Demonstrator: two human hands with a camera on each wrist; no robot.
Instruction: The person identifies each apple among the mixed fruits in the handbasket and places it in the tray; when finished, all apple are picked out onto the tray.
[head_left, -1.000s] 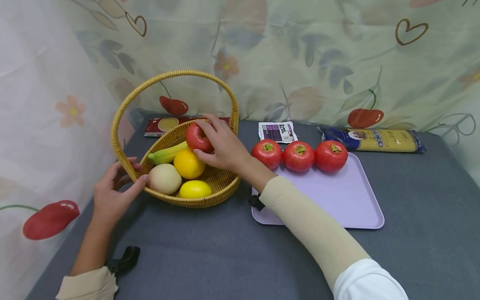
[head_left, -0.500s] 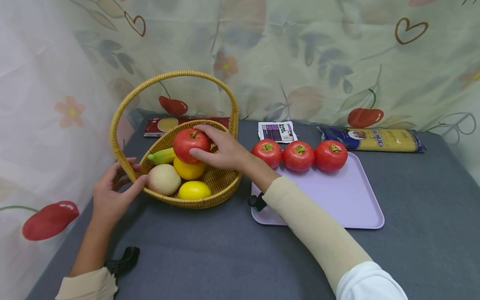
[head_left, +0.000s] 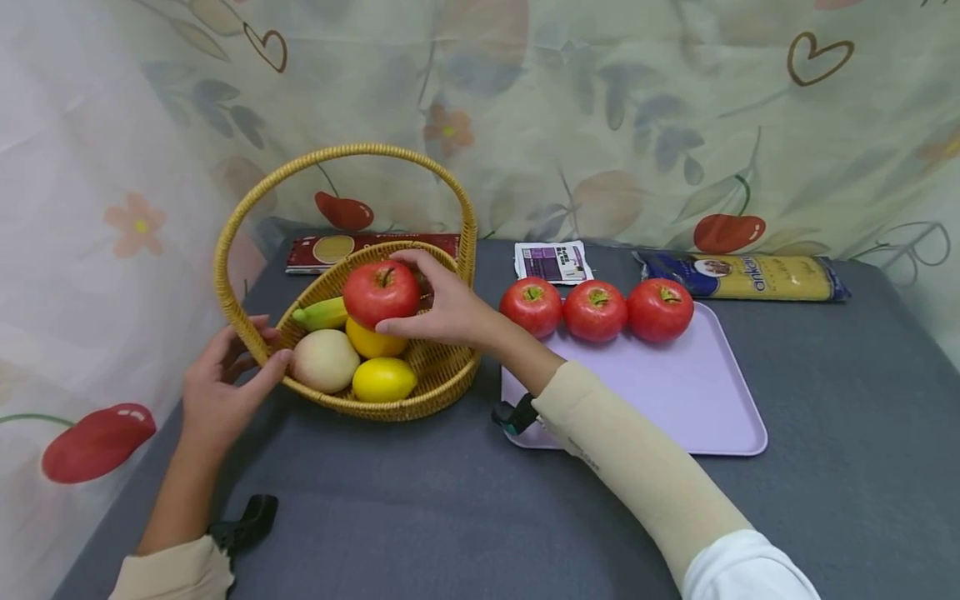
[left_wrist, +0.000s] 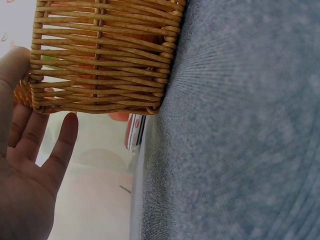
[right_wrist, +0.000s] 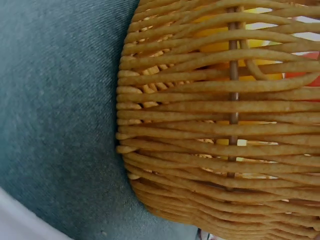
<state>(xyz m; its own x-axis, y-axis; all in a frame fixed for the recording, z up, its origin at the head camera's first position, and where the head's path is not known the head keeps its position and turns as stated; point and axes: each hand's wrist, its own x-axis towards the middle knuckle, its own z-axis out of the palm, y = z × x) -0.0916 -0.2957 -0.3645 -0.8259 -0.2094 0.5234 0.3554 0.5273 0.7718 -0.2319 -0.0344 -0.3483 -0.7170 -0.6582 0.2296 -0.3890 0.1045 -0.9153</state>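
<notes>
A wicker basket with a tall handle stands on the left, holding a banana, a peach-like pale fruit, an orange and a lemon. My left hand grips the basket's left rim at the handle's foot; in the left wrist view the thumb lies on one side of the wicker wall and fingers reach round the other. Inside the handle, my right hand holds a red apple over the orange, thumb at the front. The right wrist view shows only woven wall, no hand.
Three red apples line the back edge of a lilac tray to the right. Behind lie a small white and purple packet, a spaghetti bag and a dark red package. A printed curtain borders the grey table.
My right hand brought the apple left and toward me, from the basket's back to over the orange, and the apple turned stem-up. My left hand stayed on the rim.
</notes>
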